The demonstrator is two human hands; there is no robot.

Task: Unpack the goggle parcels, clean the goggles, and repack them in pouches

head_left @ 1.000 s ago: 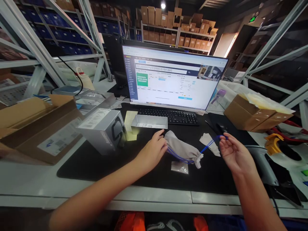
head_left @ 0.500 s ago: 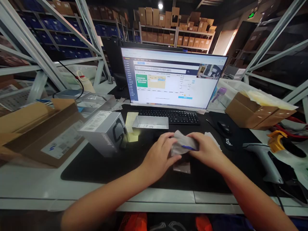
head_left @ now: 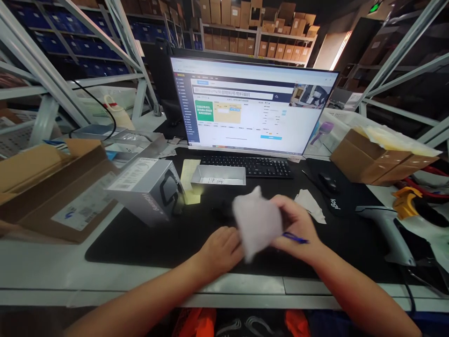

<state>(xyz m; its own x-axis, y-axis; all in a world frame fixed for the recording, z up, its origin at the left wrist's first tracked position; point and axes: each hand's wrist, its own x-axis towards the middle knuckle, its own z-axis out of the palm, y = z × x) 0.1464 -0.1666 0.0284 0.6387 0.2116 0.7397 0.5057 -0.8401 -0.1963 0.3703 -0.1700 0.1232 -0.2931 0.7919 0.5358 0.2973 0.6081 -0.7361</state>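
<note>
My right hand (head_left: 298, 229) is closed on a light grey cloth pouch (head_left: 257, 222), held above the black desk mat (head_left: 140, 243). A blue cord (head_left: 295, 238) sticks out from the pouch beside the thumb. Just left of the pouch is my left hand (head_left: 222, 250), low over the mat, its fingers curled. Whatever those fingers may hold is hidden. The pouch is smeared by motion. Beyond my hands lies an open grey box tray (head_left: 219, 175), and a crumpled white paper (head_left: 310, 206) rests to the right.
A grey product box (head_left: 147, 189) and an open brown carton (head_left: 59, 196) stand on the left. Behind are the keyboard (head_left: 259, 167) and a lit monitor (head_left: 245, 107). On the right are a mouse (head_left: 328, 181), a barcode scanner (head_left: 387, 234) and a brown box (head_left: 372, 157).
The pouch has turned its broad side toward me and come nearer. My left hand has come off it, moving down and left. The small clear bag on the mat no longer shows.
</note>
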